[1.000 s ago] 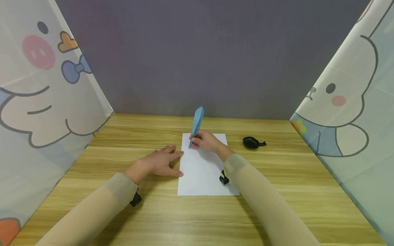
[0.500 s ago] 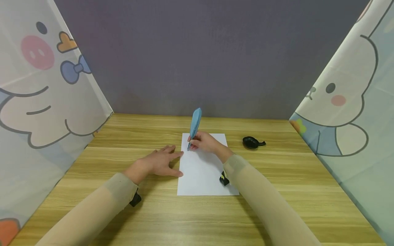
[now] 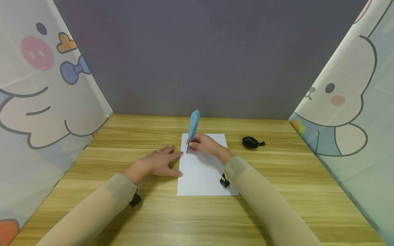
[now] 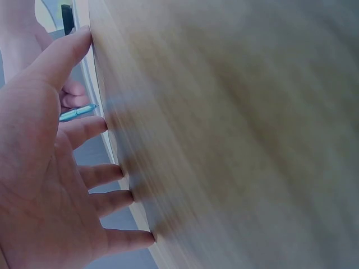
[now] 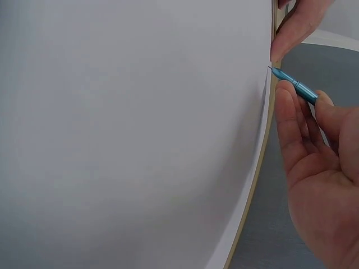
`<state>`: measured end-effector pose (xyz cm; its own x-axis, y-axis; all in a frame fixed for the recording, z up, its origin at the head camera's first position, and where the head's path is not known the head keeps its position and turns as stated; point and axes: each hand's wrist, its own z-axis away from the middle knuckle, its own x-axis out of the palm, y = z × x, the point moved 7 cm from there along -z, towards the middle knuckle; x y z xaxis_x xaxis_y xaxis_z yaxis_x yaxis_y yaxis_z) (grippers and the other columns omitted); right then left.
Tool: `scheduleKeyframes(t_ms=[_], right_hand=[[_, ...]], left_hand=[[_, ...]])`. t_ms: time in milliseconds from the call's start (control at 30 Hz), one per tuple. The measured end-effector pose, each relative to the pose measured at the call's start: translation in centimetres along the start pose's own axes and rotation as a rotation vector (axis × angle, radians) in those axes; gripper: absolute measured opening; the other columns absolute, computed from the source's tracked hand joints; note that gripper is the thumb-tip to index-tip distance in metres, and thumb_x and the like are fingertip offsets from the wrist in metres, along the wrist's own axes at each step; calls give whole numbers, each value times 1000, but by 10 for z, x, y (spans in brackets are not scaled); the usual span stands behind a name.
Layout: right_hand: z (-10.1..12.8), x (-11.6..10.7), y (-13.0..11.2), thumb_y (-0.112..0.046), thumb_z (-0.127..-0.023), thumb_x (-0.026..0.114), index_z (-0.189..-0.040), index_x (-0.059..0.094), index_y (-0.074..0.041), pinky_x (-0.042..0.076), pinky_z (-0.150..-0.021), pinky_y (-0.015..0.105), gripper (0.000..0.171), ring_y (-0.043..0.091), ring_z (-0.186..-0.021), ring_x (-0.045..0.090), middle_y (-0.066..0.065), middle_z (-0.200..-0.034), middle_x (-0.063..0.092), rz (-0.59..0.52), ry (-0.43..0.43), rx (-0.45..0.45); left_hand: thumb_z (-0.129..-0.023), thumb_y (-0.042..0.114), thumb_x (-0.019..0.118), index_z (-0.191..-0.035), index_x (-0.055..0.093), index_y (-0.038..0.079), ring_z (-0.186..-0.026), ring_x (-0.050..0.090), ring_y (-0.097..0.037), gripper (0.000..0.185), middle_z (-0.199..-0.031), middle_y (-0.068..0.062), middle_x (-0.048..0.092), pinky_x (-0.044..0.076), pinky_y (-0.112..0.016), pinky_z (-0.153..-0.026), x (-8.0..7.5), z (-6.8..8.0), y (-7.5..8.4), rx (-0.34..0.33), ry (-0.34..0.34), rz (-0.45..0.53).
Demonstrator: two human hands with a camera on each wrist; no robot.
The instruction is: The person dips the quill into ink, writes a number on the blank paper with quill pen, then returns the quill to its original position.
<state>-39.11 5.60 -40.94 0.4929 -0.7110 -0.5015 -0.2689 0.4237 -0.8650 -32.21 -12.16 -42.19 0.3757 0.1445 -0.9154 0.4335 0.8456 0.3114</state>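
Apparently, most penwork was left to do, no mark being visible: the right hand pinched the blue pen, tip at the paper, whose left edge the spread left hand touched, holding nothing.

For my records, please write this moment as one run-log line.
right hand: pinches blue pen; left hand: at left edge of paper; black object: right of paper

We see the right hand pinching a teal pen, its tip between both hands at the white paper; contact unclear. We note the left hand near that tip.
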Motion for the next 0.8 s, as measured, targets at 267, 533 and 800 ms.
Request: scheduleKeyframes(t_ms=[267, 533, 800], right_hand=[[3, 4, -1, -8, -114, 57, -123, 68, 7, 67, -90, 34, 21, 22, -97, 80, 21, -112, 79, -1, -45, -16], [8, 7, -4, -8, -115, 56, -124, 68, 7, 67, -89, 33, 22, 21, -97, 80, 21, -114, 79, 14, -69, -20], [10, 10, -4, -7, -114, 57, -125, 67, 8, 67, -91, 35, 21, 23, -99, 80, 23, -116, 78, -15, -100, -8]], left_hand=[[-95, 75, 69, -173, 37, 25, -168, 19, -51, 98, -183, -21, 20, 24, -81, -127, -1, 0, 1, 4, -1, -8], [-96, 74, 70, -173, 38, 24, -168, 20, -51, 97, -182, -22, 21, 24, -82, -126, -1, 0, 2, 12, 5, -7], [-95, 74, 70, -173, 38, 24, -168, 21, -51, 98, -182, -23, 21, 24, -82, -126, -2, 1, 3, 12, 11, -9]])
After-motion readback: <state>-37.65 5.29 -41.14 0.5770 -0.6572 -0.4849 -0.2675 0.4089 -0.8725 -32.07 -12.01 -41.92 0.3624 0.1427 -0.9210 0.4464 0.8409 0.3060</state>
